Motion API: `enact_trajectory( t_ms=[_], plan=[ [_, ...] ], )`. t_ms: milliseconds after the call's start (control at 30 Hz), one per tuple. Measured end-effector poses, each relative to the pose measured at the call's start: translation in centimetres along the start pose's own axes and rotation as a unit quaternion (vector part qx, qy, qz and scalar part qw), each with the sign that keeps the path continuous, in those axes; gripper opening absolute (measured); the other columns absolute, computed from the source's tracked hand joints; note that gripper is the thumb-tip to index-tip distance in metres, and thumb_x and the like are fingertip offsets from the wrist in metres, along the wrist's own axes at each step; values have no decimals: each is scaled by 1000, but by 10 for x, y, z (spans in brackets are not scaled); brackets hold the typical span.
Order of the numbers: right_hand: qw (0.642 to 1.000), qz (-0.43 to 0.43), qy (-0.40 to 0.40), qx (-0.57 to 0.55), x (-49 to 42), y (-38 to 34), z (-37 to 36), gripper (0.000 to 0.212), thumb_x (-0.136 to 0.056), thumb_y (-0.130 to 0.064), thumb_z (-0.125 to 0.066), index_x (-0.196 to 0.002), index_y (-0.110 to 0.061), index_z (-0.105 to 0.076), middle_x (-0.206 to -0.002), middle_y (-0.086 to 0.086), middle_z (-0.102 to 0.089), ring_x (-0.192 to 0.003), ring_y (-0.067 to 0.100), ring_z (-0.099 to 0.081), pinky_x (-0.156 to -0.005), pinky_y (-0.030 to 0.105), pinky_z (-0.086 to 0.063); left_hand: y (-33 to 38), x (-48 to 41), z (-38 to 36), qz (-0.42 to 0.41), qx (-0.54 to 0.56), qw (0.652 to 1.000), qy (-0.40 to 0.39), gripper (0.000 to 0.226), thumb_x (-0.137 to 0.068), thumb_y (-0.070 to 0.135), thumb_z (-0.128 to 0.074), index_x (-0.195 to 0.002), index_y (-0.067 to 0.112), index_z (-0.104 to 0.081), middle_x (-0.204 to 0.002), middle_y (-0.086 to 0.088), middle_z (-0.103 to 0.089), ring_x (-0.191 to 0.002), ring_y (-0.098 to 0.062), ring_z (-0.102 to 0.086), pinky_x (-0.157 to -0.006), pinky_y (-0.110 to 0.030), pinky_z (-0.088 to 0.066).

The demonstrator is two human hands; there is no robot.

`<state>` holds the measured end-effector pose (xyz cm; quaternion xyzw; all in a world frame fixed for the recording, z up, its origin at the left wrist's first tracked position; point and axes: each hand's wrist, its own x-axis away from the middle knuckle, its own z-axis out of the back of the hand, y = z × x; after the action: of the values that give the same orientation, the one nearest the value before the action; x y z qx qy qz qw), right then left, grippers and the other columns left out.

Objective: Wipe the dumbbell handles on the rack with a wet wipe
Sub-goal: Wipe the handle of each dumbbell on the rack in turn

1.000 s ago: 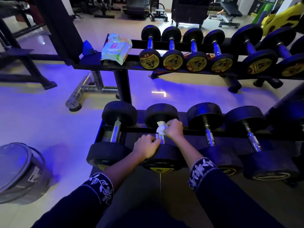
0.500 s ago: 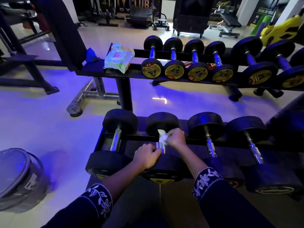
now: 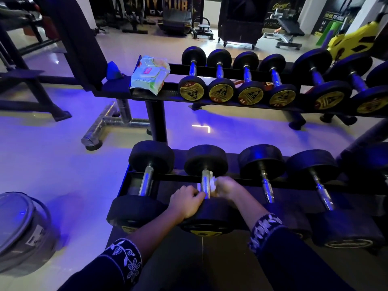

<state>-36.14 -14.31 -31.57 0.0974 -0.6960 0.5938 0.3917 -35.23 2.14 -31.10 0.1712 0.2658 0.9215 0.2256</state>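
- Right now my right hand (image 3: 227,189) is closed on the wet wipe (image 3: 213,183), pressing it against the right side of the chrome handle (image 3: 205,181) of the second dumbbell (image 3: 206,185) from the left on the lower rack (image 3: 241,181); the hand is blurred, so I judge it is mid-stroke.
- My left hand (image 3: 186,201) is curled shut over the near head of that same dumbbell, just where the handle meets it, most likely to stop it rolling while I rub.
- Only a small white fold of the wipe shows between my fingers and the steel; the far part of the handle is bare and shiny.
- To either side lie more dumbbells, heads toward me and away, handles bridging the rack's two rails; the leftmost handle (image 3: 147,181) and the two to the right look open to reach next.
- Beyond, on the left end of the upper rack (image 3: 147,94), sits the wipe packet (image 3: 150,75), green and white with a pink patch, parked within reach for a fresh sheet; its print is too small to read.
- Next to it, small dumbbells carry gold end caps marked "2.5" (image 3: 192,91).
- A grey lidded bucket (image 3: 23,229) stands on the floor to my left.
- Far back, a wall sign reads "CLUB" (image 3: 175,6).
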Motion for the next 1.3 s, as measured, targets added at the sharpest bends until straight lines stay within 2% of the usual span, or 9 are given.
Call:
enact_trajectory(
  t_ms=[133,300,533,700,767,867,967,1100,1300],
  plan=[
    [992,-31,-36,120,10,22,25,33,-85,8,-30,-62,-7,-47,-38,-2,-52,-32,6,-47,-41,17,-39,-3,-3,-2,-3,9,1000,-10,37,-92,45,-44,-63,22,-48,-101,-15,-65,-102,-34,-58,-71,-36,-35],
    [990,-24,-59,-124,6,-11,-2,38,-92,6,-18,-77,6,-52,-48,16,-61,-39,24,-62,-34,31,-50,-2,-3,0,-3,2,1000,-10,32,-92,48,-44,-76,24,-57,-103,-13,-64,-104,-32,-57,-74,-36,-35],
    [982,-19,-35,184,21,4,1,38,-87,5,-32,-57,-11,-49,-44,0,-49,-39,9,-44,-40,19,-31,-1,-2,2,-2,-5,1000,-12,35,-91,47,-44,-71,21,-56,-104,-15,-65,-104,-34,-58,-75,-35,-37],
    [996,-34,-81,-21,10,-3,-1,46,-82,9,-22,-57,2,-61,-47,9,-59,-39,16,-58,-45,20,-47,0,-3,2,2,-13,1000,-20,41,-93,50,-42,-95,18,-67,-112,-12,-61,-111,-31,-55,-84,-35,-39],
    [993,4,-117,-24,6,-4,-11,61,-87,4,-17,-49,1,-65,-50,12,-61,-44,18,-60,-58,28,-48,1,-2,3,6,-8,1000,-21,49,-88,56,-37,-95,18,-67,-111,-12,-62,-111,-31,-55,-83,-35,-39],
    [994,25,-66,86,13,-1,-10,46,-88,5,-25,-53,-1,-53,-37,5,-52,-32,11,-50,-42,19,-40,1,0,4,8,-9,1000,-17,54,-83,58,-34,-92,16,-67,-110,-14,-62,-111,-33,-55,-82,-35,-40],
    [970,75,15,232,17,6,5,25,-74,1,-53,-50,-7,-52,-38,3,-44,-35,13,-42,-41,19,-34,1,-2,3,8,-20,1000,-16,42,-93,49,-43,-95,15,-68,-113,-15,-62,-113,-33,-54,-83,-35,-39],
    [915,179,152,329,17,-15,-9,19,-56,-22,-84,-63,-11,-70,-60,7,-66,-58,12,-56,-54,25,-43,2,-3,1,11,-22,1000,-15,43,-93,51,-43,-97,14,-64,-114,-14,-61,-115,-33,-53,-85,-36,-40],
    [811,266,215,475,18,-27,-40,13,-76,-14,-63,-87,-11,-70,-96,7,-66,-90,27,-64,-72,26,-45,1,1,2,20,0,1000,-6,30,-92,48,-44,-74,24,-50,-107,-14,-63,-110,-31,-54,-80,-36,-39]
  ],
)
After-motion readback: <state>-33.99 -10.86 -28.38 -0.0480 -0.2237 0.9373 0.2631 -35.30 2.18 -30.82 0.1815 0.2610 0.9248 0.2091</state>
